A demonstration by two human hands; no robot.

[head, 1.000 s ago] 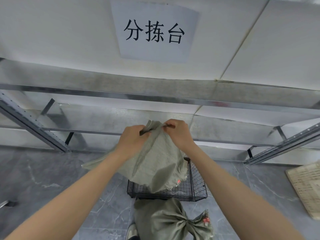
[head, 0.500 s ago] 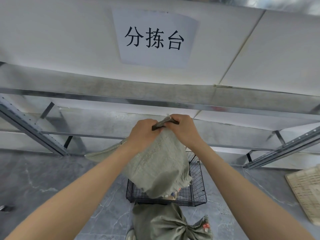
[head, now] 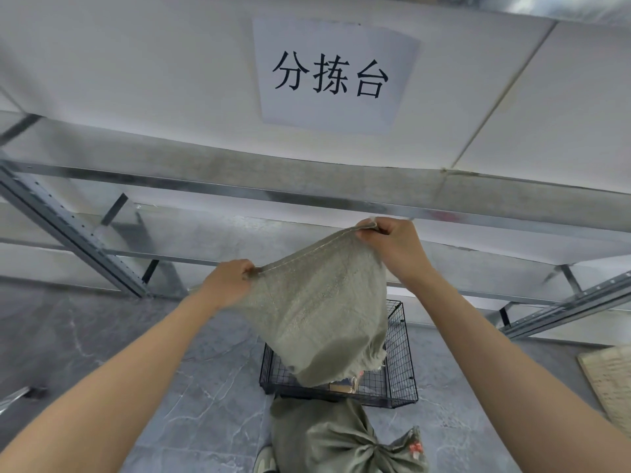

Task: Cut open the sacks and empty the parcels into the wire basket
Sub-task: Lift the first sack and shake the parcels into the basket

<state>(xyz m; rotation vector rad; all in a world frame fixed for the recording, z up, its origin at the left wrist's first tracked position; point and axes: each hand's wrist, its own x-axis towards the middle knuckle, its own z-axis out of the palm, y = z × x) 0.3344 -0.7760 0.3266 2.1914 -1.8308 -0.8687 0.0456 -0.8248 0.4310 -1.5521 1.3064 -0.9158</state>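
The left hand [head: 227, 283] and right hand [head: 396, 247] have spread, fingers [head: 368, 233] pinching the sack [head: 321, 312] above the wire basket [head: 406, 353] on grey floor [head: 102, 336].

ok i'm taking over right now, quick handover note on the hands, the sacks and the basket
Left hand: grips one end of the open sack's stitched bottom seam.
Right hand: grips the other end, held higher.
Open sack: upside down, with its frayed cut mouth hanging over the wire basket.
Parcels: a few show in the basket under the mouth. How many there are is hidden.
Done: this sack is cut open and upended.
Left: shake it out, since I cannot tell whether it is empty. Then cut and empty the tied sack on the basket's near side.
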